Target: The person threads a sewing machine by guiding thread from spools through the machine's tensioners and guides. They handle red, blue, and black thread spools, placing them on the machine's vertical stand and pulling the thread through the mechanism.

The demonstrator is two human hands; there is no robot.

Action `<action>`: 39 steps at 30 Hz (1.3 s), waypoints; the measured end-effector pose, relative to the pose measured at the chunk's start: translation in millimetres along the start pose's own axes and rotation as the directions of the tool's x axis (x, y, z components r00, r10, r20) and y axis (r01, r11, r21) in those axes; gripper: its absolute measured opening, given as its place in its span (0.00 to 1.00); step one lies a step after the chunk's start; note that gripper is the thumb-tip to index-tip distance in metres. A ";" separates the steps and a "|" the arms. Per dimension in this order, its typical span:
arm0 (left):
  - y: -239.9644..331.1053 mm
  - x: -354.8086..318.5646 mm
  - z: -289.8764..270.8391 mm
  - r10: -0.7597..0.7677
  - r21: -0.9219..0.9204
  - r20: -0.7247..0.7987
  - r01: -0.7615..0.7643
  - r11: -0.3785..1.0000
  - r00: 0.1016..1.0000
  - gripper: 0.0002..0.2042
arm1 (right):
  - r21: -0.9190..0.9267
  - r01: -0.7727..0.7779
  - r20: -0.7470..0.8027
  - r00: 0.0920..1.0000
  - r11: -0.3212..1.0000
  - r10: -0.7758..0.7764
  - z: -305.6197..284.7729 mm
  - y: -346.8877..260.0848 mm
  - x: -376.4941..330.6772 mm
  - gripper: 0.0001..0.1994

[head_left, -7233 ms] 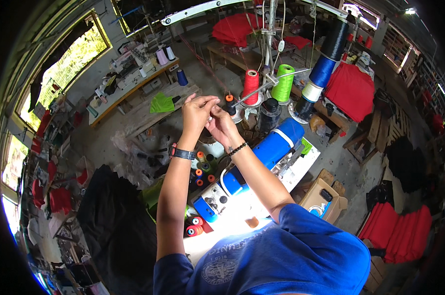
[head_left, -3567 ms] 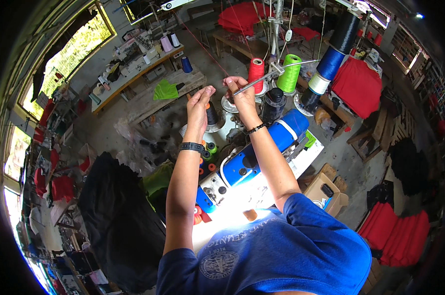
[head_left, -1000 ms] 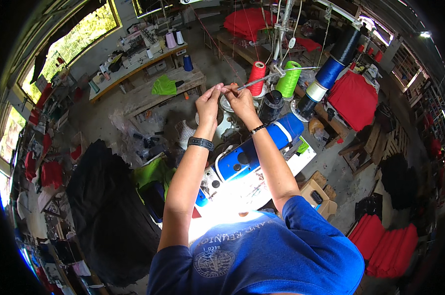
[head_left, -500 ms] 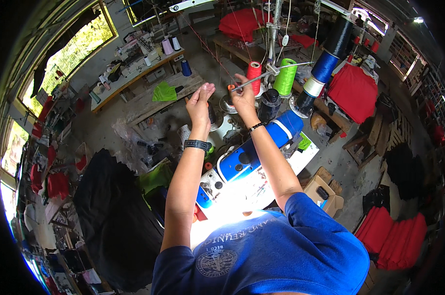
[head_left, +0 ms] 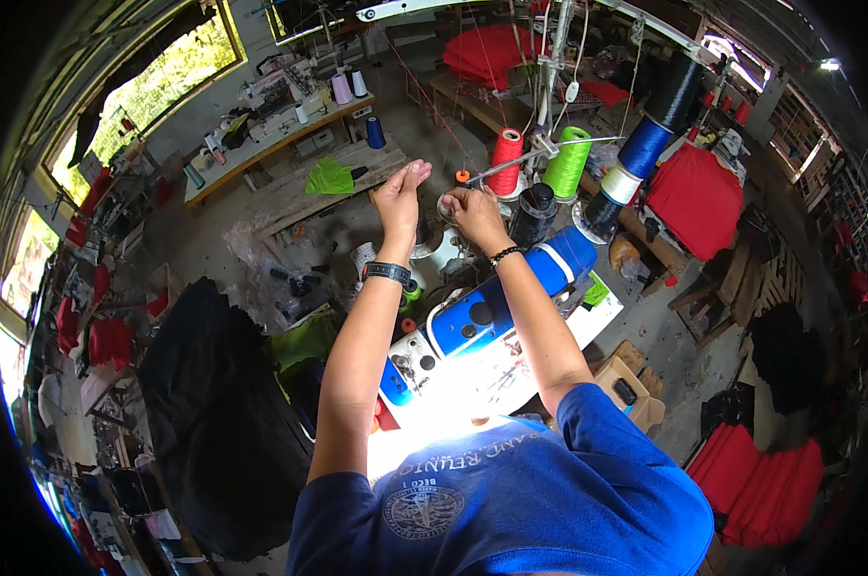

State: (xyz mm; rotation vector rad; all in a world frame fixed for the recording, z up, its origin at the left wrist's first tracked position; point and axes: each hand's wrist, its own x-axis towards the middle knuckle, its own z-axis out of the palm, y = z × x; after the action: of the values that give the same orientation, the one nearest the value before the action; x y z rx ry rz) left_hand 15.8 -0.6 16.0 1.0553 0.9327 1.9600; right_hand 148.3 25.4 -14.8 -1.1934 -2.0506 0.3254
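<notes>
My left hand [head_left: 396,206] is raised over the far side of a blue and white sewing machine [head_left: 474,320], its fingers pressed together at the tips. Anything pinched there is too small to make out. Close by on the right, my right hand [head_left: 474,217] has its fingers curled in, just below a thin metal rod [head_left: 587,141] with a small orange piece [head_left: 463,177] at its end. What those fingers hold is hidden. Beyond that hand stand a red thread cone [head_left: 504,165], a green thread cone [head_left: 569,158] and a black one [head_left: 533,218].
Stacked blue, white and black cones [head_left: 639,144] rise at the right of the thread stand. A wooden bench [head_left: 299,206] carries green cloth [head_left: 329,177] and a blue cone [head_left: 374,132]. Black fabric [head_left: 208,413] heaps at the left; an open cardboard box [head_left: 647,413] lies at the right.
My right hand has dropped from the rod's end toward me, and its raised finger has curled in. My left hand stays nearly in place. The whole view has shifted slightly.
</notes>
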 end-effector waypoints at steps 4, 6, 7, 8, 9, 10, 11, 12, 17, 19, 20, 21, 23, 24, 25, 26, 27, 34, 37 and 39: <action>-3.6 2.0 -2.4 0.071 0.066 0.039 -0.074 0.995 0.997 0.13 | 0.137 -0.037 0.044 0.999 0.990 0.031 -0.7 4.8 -0.4 0.10; -2.7 1.8 -1.0 0.086 0.068 0.046 -0.089 0.994 0.995 0.12 | 0.146 -0.050 0.019 0.999 0.988 0.048 2.9 10.2 -0.8 0.10; -2.1 2.0 -1.6 0.085 0.069 0.045 -0.088 0.994 0.995 0.12 | 0.152 -0.054 0.006 0.999 0.987 0.053 3.5 10.4 0.3 0.10; -1.6 2.0 -2.1 0.084 0.069 0.044 -0.087 0.994 0.996 0.12 | 0.146 -0.047 0.002 0.999 0.988 0.047 3.8 10.9 1.0 0.10; -1.2 2.0 -2.5 0.082 0.069 0.042 -0.085 0.994 0.996 0.12 | 0.139 -0.040 -0.003 0.999 0.990 0.041 4.0 11.5 1.6 0.10; -0.4 2.0 -3.2 0.085 0.063 0.045 -0.088 0.994 0.995 0.12 | 0.133 -0.032 -0.007 0.999 0.991 0.034 3.4 10.1 1.7 0.10; 0.3 2.0 -3.7 0.088 0.057 0.047 -0.091 0.994 0.995 0.12 | 0.142 -0.038 0.005 0.999 0.989 0.038 2.3 9.0 1.7 0.10; 0.9 1.8 -4.0 0.091 0.051 0.049 -0.094 0.994 0.995 0.12 | 0.152 -0.044 0.017 0.999 0.987 0.042 0.9 8.1 1.5 0.10; 2.4 0.2 -3.0 0.043 0.057 0.068 -0.047 0.997 0.997 0.12 | 0.183 -0.040 -0.030 0.999 0.982 0.046 -2.0 5.6 -1.6 0.09; 2.1 -1.4 -4.7 0.052 0.153 0.082 -0.064 0.986 0.995 0.11 | 0.170 -0.010 -0.107 0.994 0.985 0.028 -6.5 -0.1 -5.5 0.08; 1.2 -2.6 -6.0 0.074 0.237 0.093 -0.094 0.967 0.993 0.11 | 0.263 0.004 -0.197 0.979 0.965 0.050 -12.0 -12.1 -7.5 0.09; 0.1 -4.0 -7.0 0.095 0.318 0.105 -0.125 0.940 0.990 0.11 | 0.351 0.026 -0.284 0.956 0.936 0.080 -16.4 -26.0 -9.5 0.09; 2.7 -10.9 -6.5 0.144 0.486 0.117 -0.183 0.854 0.983 0.11 | 0.472 0.092 -0.364 0.926 0.877 0.099 -28.9 -48.1 -15.5 0.14; 4.1 -13.0 -4.9 0.168 0.562 0.128 -0.211 0.799 0.977 0.10 | 0.462 0.148 -0.386 0.921 0.874 0.048 -24.9 -51.0 -13.8 0.14; 3.6 -13.9 -5.5 0.202 0.623 0.135 -0.242 0.744 0.970 0.10 | 0.432 0.171 -0.361 0.933 0.885 -0.004 -26.0 -57.3 -14.4 0.15; 3.5 -14.9 -7.3 0.231 0.666 0.166 -0.282 0.691 0.959 0.09 | 0.403 0.196 -0.332 0.941 0.894 -0.056 -27.2 -63.4 -14.9 0.17; 3.5 -16.1 -9.6 0.257 0.705 0.198 -0.320 0.633 0.946 0.09 | 0.198 0.221 -0.402 0.907 0.955 -0.127 -18.3 -59.6 -12.6 0.14; 17.9 -22.8 -8.1 0.213 0.715 0.286 -0.356 0.602 0.934 0.09 | 0.583 0.046 -0.364 0.907 0.811 0.210 5.7 -48.2 -2.0 0.09; 19.4 -20.8 -3.6 0.045 0.601 0.219 -0.171 0.781 0.975 0.09 | 0.933 0.014 -0.135 0.939 0.358 0.315 2.4 -41.5 -0.3 0.17; 12.1 -16.0 -13.3 0.016 0.505 0.235 -0.136 0.852 0.972 0.10 | 0.961 -0.057 -0.022 0.960 0.272 0.279 -9.1 -54.8 -12.3 0.20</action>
State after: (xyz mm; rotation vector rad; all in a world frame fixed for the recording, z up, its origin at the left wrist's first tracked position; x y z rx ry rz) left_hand 7.7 -23.3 15.0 1.6021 1.3491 1.6328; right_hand 122.9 -15.6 15.4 -0.5673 -1.0847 1.3053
